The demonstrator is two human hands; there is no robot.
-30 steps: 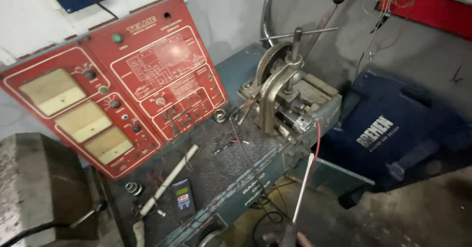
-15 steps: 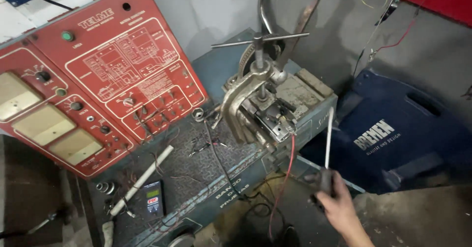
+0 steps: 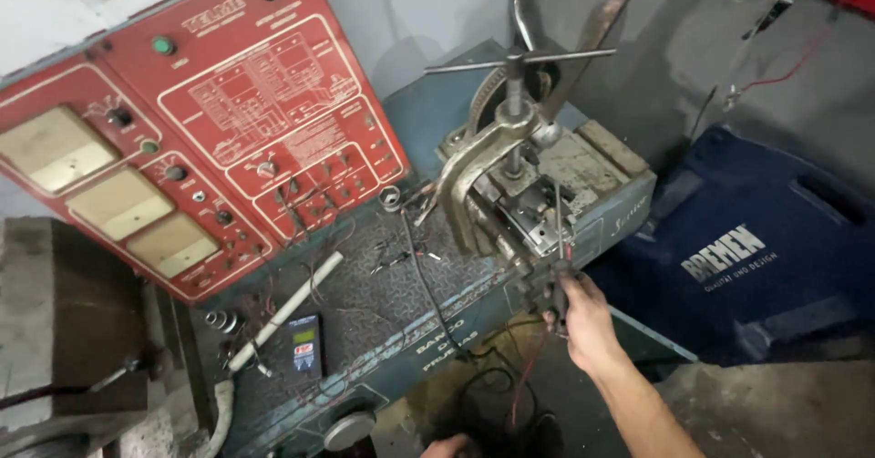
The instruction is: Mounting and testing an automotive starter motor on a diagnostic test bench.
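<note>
My right hand (image 3: 585,319) reaches up to the front of a blue test bench (image 3: 428,330) and grips the dark handle of a thin metal probe (image 3: 558,216). The probe's shaft points up at the grey block clamped in the bench's vise (image 3: 510,162). Red and black wires (image 3: 524,376) hang below the hand. Only the knuckles of my left hand (image 3: 447,445) show at the bottom edge, low beside the bench front; what it holds is hidden.
A red control panel (image 3: 210,139) with meters and knobs leans at the left. A small black meter (image 3: 303,345) and a white rod (image 3: 284,312) lie on the bench top. A dark blue case (image 3: 775,239) sits at the right on the concrete floor.
My right hand has risen from the lower edge to the vise, bringing the probe tip against the clamped block. The view has moved closer and to the left.
</note>
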